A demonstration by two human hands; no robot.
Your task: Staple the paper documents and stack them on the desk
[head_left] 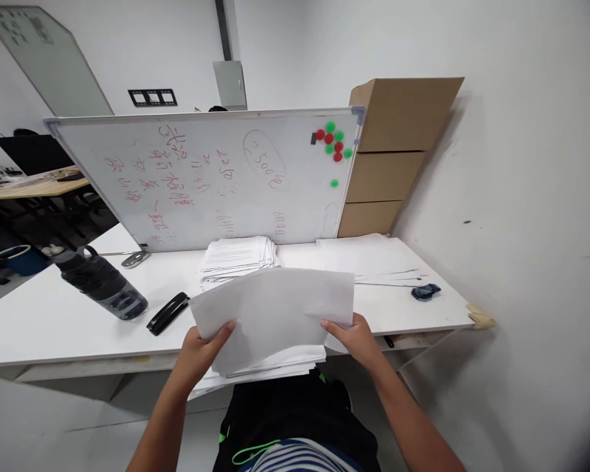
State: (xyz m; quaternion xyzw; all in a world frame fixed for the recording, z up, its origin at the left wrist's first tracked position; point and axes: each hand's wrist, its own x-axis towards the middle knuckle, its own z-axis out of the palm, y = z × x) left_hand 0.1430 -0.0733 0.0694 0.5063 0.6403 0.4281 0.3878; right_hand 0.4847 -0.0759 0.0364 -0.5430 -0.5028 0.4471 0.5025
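Note:
Both hands hold a white sheet of paper (285, 308) by its left and right sides, tilted up in front of me. My left hand (207, 349) pinches the lower left side, thumb on top. My right hand (354, 335) grips the lower right side in the same way. Whether it is one sheet or several, I cannot tell. Below it, a loose pile of papers (275, 368) juts over the table's front edge, above my lap. Behind the held sheet a stack of printed papers (238, 255) lies on the white table (177, 347).
Left on the table are a black stapler (168, 313), a dark water bottle (101, 282) and a computer mouse (134, 259). More sheets (358, 252) and a small dark object (425, 292) lie right. A whiteboard (216, 177) and stacked cardboard boxes (383, 177) stand behind.

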